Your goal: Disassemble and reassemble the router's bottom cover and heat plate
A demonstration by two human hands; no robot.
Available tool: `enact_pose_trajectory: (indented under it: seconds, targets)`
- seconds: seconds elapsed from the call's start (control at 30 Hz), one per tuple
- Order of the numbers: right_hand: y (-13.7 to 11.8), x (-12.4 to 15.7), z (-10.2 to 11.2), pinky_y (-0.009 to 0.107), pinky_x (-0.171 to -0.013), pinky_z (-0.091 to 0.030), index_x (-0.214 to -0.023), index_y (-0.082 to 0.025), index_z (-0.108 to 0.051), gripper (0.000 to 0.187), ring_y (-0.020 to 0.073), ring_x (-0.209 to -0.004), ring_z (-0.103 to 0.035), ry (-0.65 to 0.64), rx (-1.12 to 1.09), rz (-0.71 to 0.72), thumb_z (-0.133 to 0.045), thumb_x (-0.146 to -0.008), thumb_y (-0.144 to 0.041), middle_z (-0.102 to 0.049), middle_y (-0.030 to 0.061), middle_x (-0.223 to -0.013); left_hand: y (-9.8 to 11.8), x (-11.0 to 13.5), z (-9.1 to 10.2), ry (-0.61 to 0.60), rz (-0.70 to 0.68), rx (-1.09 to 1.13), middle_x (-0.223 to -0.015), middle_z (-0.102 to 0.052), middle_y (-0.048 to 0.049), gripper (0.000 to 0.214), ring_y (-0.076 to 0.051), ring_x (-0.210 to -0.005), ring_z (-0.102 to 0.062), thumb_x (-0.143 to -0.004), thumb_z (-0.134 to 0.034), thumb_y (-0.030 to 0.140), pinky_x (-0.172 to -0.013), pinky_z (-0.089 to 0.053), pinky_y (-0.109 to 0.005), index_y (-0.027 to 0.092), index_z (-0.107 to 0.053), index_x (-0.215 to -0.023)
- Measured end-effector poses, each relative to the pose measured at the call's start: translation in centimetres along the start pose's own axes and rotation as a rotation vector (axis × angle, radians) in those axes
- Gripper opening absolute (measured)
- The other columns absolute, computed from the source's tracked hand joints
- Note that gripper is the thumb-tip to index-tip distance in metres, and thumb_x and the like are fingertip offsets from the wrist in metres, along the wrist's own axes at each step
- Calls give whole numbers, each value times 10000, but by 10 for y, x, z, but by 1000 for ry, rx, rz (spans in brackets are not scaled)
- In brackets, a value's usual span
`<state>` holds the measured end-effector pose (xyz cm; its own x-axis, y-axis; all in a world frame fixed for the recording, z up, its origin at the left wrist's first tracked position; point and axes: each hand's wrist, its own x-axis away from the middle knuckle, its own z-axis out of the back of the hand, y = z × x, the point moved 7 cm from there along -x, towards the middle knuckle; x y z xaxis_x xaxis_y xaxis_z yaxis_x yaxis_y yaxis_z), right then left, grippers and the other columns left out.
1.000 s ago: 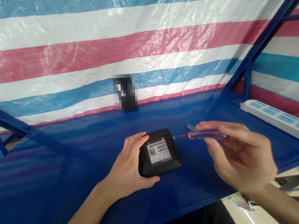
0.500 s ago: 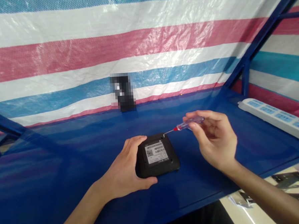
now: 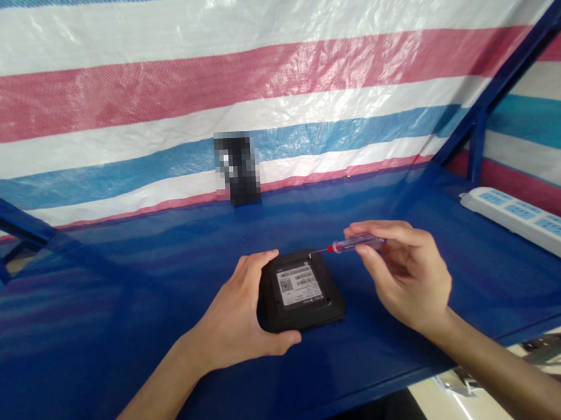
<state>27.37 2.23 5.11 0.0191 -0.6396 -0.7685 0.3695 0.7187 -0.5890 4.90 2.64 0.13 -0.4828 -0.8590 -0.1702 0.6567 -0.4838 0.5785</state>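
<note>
Black device [image 3: 301,289] clasped in left hand [image 3: 234,322], thumb and fingers spread, between front and rear edges of table [image 3: 125,299]. Screwdriver [image 3: 357,243] pinched in right hand [image 3: 408,272], tip held at device's far right corner.

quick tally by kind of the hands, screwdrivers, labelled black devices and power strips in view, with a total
Left hand and right hand: 2 hands
Screwdriver: 1
Black device with a QR-code label: 1
Power strip: 1
Total: 5
</note>
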Motion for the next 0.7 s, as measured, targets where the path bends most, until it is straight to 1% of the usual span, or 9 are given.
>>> enact_pose_trajectory:
  seconds: [0.23,0.4,0.53,0.7]
  targets:
    - [1,3,0,345,-790,-666,-1178,-261,-575,402,190,-990,-748,-17,4,42,-658,-867,-21,-727,53,-1108,-3,1,1,-35,77,33,-1432,-459,-171,997,-377,-1356,-470,-637,-832,336,-1129,-411,-599,206,-265,-1447]
    - [0,5,2,364,-768,-674,-1188,-268,-578,419,214,-993,-756,-58,35,52,-670,-855,-31,-735,64,-1115,0,0,2,-44,66,29,-1460,-459,-174,1003,-390,-1374,-453,-641,-827,349,-1123,-414,-610,219,-252,-1452]
    - [-9,4,0,367,-757,-677,-1170,-272,-591,405,224,-979,-766,-104,85,109,-676,-851,-37,-760,61,-1069,0,-1,2,-37,52,32,-1449,-474,-170,990,-392,-1362,-463,-640,-829,358,-1114,-425,-600,219,-271,-1446]
    - [-15,3,3,380,-753,-680,-1130,-268,-598,348,220,-933,-777,-73,108,127,-682,-860,-65,-775,51,-1014,2,-1,4,-21,42,14,-1422,-502,-160,986,-396,-1335,-491,-618,-833,328,-1086,-460,-584,225,-297,-1439]
